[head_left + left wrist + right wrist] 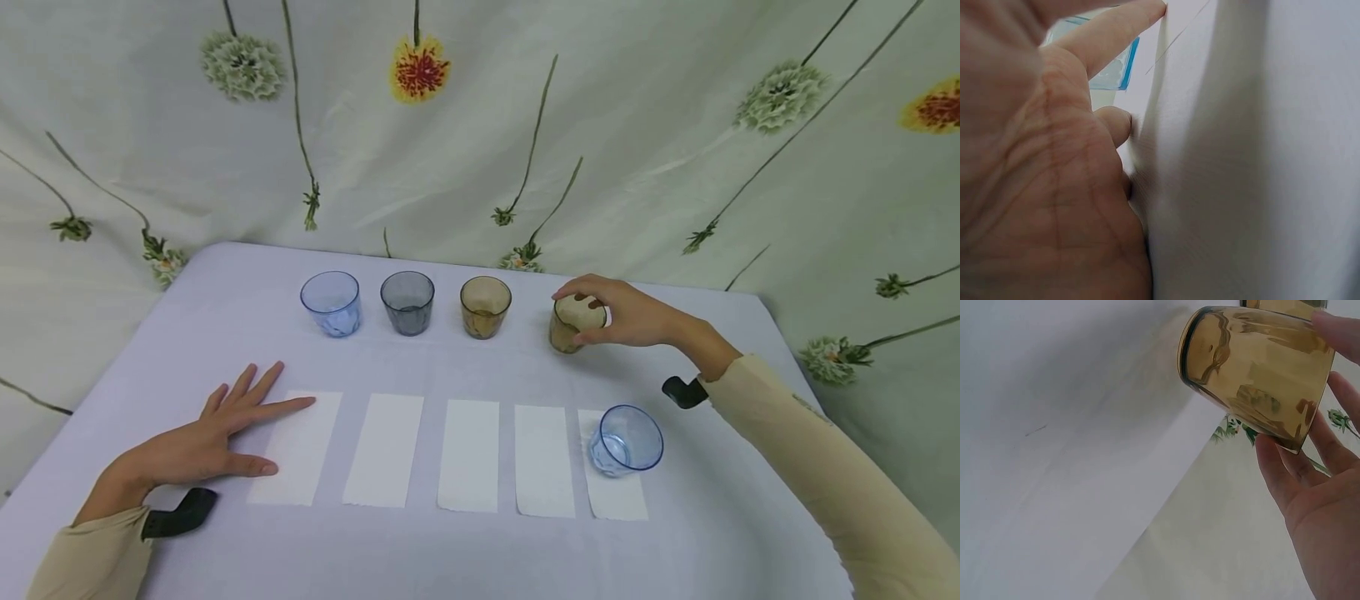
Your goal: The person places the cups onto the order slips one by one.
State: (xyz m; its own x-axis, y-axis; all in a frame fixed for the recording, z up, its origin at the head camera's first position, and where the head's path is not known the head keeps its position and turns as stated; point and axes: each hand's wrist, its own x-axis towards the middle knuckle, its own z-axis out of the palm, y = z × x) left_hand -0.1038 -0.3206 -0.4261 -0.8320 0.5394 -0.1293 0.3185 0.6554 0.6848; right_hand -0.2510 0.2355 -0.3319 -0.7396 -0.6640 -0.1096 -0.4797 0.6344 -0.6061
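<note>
At the right end of the back row, my right hand [626,312] grips an amber glass [564,333] by its rim, the thumb on the near side and the fingers on the far side. In the right wrist view the same tumbler [1254,369] tilts across the picture, with fingertips and thumb at its mouth. My left hand [217,433] is spread over the table at the left, its index fingertip and thumb at the leftmost white paper strip [296,458]. Up close in the left wrist view, the left palm [1066,175] lies low by the white cloth.
A blue glass [332,308], a grey glass [407,307] and another amber glass [485,310] stand along the back. Several paper strips lie in a row; a second blue glass [625,442] stands on the rightmost strip [618,497]. A flowered curtain [450,167] hangs behind the table [465,558].
</note>
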